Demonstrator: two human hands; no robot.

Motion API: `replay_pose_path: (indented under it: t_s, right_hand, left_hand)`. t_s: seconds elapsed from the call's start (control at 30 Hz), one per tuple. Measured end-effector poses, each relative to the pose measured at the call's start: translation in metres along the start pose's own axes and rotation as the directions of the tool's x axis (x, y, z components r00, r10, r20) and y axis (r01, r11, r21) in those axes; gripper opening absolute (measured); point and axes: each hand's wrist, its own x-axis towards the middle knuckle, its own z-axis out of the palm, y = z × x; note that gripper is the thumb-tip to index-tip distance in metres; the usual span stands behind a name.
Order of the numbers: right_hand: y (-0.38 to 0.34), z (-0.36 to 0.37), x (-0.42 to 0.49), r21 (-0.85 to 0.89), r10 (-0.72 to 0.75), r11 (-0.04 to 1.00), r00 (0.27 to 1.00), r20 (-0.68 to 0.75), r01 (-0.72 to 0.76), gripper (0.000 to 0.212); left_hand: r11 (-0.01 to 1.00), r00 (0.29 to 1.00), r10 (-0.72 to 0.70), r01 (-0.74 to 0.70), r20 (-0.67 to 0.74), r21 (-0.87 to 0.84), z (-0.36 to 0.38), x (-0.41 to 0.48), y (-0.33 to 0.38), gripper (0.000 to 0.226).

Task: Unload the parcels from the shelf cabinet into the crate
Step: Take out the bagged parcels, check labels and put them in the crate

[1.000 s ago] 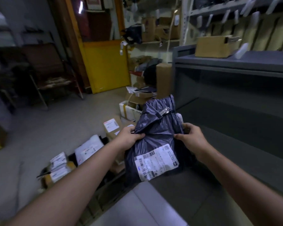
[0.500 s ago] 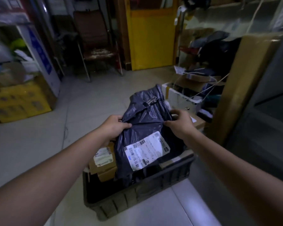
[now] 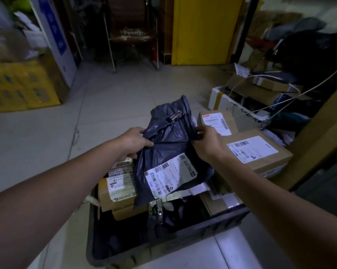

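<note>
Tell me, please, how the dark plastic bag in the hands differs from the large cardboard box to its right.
The dark bag is soft, crumpled plastic; the cardboard box is rigid. The bag is gripped by the left hand and right hand above the crate; the box lies unheld. The bag carries a metal clip; the box shows none. Both bear white barcode labels.

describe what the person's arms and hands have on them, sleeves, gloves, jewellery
The left arm and right arm are bare to the frame edge, with no sleeves in view. The left hand and right hand wear no gloves. No watch, band or ring shows, though the dim light could hide small marks.
</note>
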Motion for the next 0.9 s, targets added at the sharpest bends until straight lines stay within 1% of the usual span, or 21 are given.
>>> replay_pose_path:
  t_s: [0.1,0.27,0.47,0.6,0.67,0.73,0.8,0.83,0.9]
  right_hand:
    - [0.004,0.008,0.017,-0.078,-0.018,0.997,1.000,0.015,0.020,0.039]
    - [0.016,0.021,0.033,-0.197,-0.008,0.980,0.998,0.061,0.020,0.038]
    - [0.028,0.036,0.038,-0.366,-0.042,0.927,0.994,0.103,0.077,0.029]
    - [0.038,0.043,0.037,-0.393,-0.081,0.912,0.991,0.107,0.117,0.028]
    - [0.042,0.045,0.036,-0.409,-0.113,0.901,0.988,0.105,0.147,0.029]
    - [0.044,0.045,0.035,-0.457,-0.143,0.870,0.982,0.126,0.186,0.025]
    - [0.046,0.045,0.033,-0.506,-0.142,0.838,0.977,0.157,0.203,0.022]
    - [0.047,0.045,0.032,-0.518,-0.127,0.832,0.976,0.174,0.200,0.022]
    - [0.047,0.047,0.033,-0.507,-0.076,0.845,0.976,0.205,0.172,0.022]
  left_hand:
    - [0.999,0.999,-0.030,0.028,0.043,0.042,0.002,0.021,-0.004,0.036]
    - [0.994,0.993,-0.057,0.046,0.106,0.102,0.012,0.046,-0.013,0.041]
    - [0.996,0.989,-0.057,0.047,0.137,0.078,0.025,0.064,-0.024,0.054]
    - [0.990,0.989,-0.052,0.033,0.140,0.134,0.030,0.070,-0.029,0.065]
    - [0.986,0.987,-0.059,0.034,0.147,0.162,0.029,0.074,-0.032,0.068]
    - [0.983,0.986,-0.062,0.033,0.155,0.180,0.029,0.076,-0.036,0.068]
    - [0.982,0.985,-0.043,0.011,0.166,0.190,0.032,0.075,-0.040,0.064]
    - [0.978,0.986,-0.014,-0.022,0.169,0.206,0.033,0.073,-0.042,0.063]
    - [0.953,0.986,0.050,-0.095,0.160,0.286,0.034,0.071,-0.042,0.062]
